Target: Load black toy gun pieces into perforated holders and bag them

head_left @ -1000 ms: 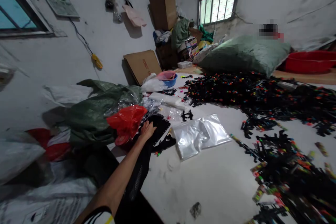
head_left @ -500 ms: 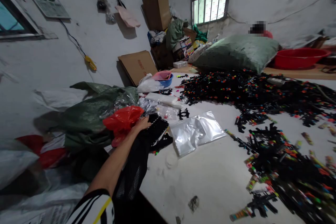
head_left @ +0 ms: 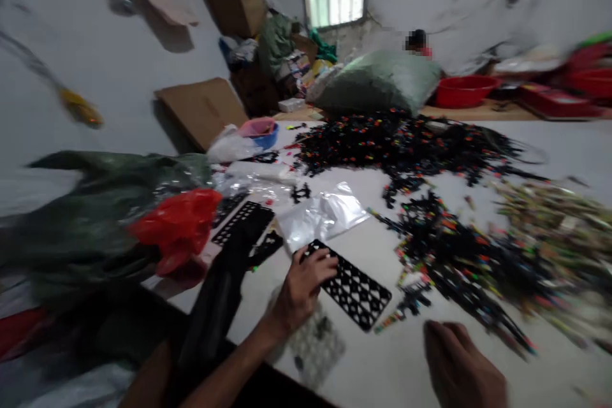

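Gripping the black perforated tray [head_left: 357,287] at its far left end with our left hand [head_left: 300,290], just near of the clear plastic bags [head_left: 325,213], over the bench [head_left: 377,366]. Looks light, stiffish, probably slick; thin webs could snap, so we'd hold solid rims. Our right hand [head_left: 461,366], near right, looks curled but blurred; can't tell if it's holding anything.
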{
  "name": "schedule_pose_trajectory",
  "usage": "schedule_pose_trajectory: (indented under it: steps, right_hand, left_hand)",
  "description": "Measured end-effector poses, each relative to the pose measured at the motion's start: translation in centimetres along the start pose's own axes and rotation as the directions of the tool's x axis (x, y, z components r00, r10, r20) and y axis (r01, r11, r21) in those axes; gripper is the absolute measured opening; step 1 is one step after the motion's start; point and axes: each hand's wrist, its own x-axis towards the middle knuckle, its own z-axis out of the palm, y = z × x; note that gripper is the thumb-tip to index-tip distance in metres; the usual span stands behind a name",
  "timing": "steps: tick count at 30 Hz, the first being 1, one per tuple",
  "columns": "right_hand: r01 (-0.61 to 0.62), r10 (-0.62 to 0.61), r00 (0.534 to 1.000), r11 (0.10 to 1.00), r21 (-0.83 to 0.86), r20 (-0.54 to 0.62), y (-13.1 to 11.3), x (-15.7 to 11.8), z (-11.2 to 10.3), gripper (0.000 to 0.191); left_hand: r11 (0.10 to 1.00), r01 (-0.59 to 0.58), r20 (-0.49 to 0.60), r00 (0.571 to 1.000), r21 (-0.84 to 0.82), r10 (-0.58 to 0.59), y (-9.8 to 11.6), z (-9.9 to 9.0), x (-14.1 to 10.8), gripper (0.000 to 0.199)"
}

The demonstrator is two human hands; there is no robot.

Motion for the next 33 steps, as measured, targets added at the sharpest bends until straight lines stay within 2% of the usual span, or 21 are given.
schedule_pose_trajectory:
  steps: [2,3,6,9,13,15,18,21,24,27,30,32,33]
  right_hand:
    - [-0.021,0.025,0.994,0.999,-0.035,0.108,-0.2,0.5,-0.9,0.031]
    - [-0.013,0.017,0.987,1.000,-0.023,0.161,-0.2,0.9,-1.3,0.033]
    - [-0.064,0.064,0.978,0.998,-0.005,0.199,-0.4,2.5,-2.0,0.035]
    - [-0.105,0.108,0.970,0.994,-0.026,0.220,-2.3,4.0,-1.4,0.032]
    - [0.038,0.000,0.901,0.996,-0.080,0.433,-4.7,4.9,0.1,0.024]
    - [0.027,0.065,0.889,0.980,-0.195,0.453,-4.4,4.7,0.0,0.019]
    - [-0.032,0.178,0.893,0.941,-0.338,0.413,-2.5,3.9,-1.9,0.013]
    - [-0.077,0.242,0.879,0.922,-0.379,0.410,-1.0,3.1,-4.0,0.014]
    - [-0.201,0.352,0.839,0.909,-0.365,0.415,-0.5,2.9,-5.1,0.018]
    - [-0.261,0.347,0.837,0.932,-0.250,0.422,-0.3,3.2,-5.3,0.022]
    - [-0.321,0.279,0.870,0.946,0.037,0.407,-0.4,3.5,-4.7,0.032]
    - [-0.387,0.261,0.882,0.877,0.285,0.393,-1.1,3.8,-3.6,0.039]
    - [-0.412,0.254,0.883,0.821,0.395,0.394,-1.6,4.1,-2.8,0.036]
  left_hand:
    - [0.976,-0.205,0.026,0.978,-0.080,0.208,1.9,3.2,-1.4,0.039]
    - [0.965,-0.243,0.025,0.969,-0.101,0.247,2.3,4.5,-2.1,0.039]
    - [0.974,-0.190,0.050,0.979,-0.125,0.197,2.6,7.0,-3.4,0.045]
    - [0.977,-0.157,0.074,0.983,-0.145,0.169,2.3,7.8,-3.8,0.044]
    - [0.969,-0.177,0.048,0.981,-0.172,0.188,2.1,8.5,-3.6,0.031]
    - [0.963,-0.192,0.030,0.979,-0.187,0.201,2.2,9.0,-3.2,0.030]
    - [0.942,-0.232,0.013,0.970,-0.243,0.243,3.3,9.7,-2.4,0.032]
    - [0.911,-0.247,-0.008,0.966,-0.329,0.258,5.3,10.4,-1.4,0.035]
    - [0.905,-0.213,-0.046,0.977,-0.368,0.210,6.4,10.8,-0.4,0.039]
    - [0.933,-0.091,-0.090,0.994,-0.347,0.063,5.7,10.8,0.4,0.039]
    - [0.942,0.030,-0.089,0.994,-0.333,-0.063,4.3,10.5,1.2,0.038]
    - [0.939,0.068,-0.057,0.994,-0.338,-0.093,3.5,10.5,1.5,0.043]
    - [0.936,0.080,-0.042,0.994,-0.344,-0.100,3.3,10.5,1.6,0.045]
